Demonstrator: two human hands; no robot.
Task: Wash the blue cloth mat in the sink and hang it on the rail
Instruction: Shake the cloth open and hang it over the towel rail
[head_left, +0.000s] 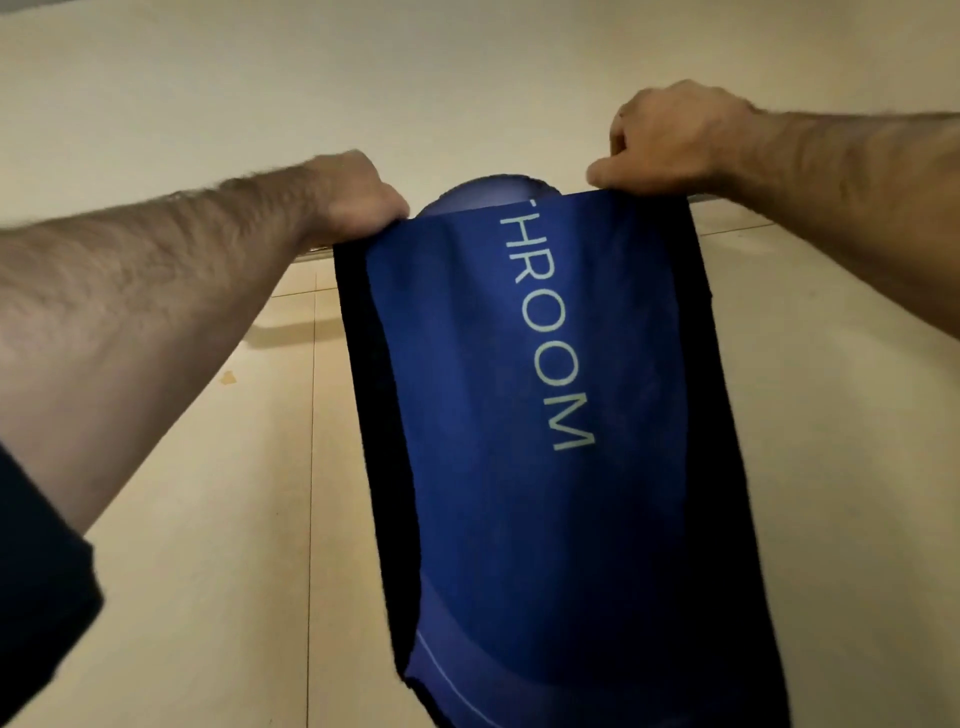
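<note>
The blue cloth mat (545, 415) with pale lettering and dark side borders hangs down the middle of the head view, folded over a thin rail (727, 196) that shows only as a short sliver beside my hands. My left hand (358, 200) grips the mat's top left corner at the fold. Over at the top right corner, my right hand (670, 140) pinches the fold between thumb and fingers. A rounded part of the mat's far half shows above the fold between my hands.
A beige tiled wall (208, 467) fills the view behind the mat, with a plain pale surface (363, 78) above the rail. My dark sleeve (36, 571) shows at the lower left edge.
</note>
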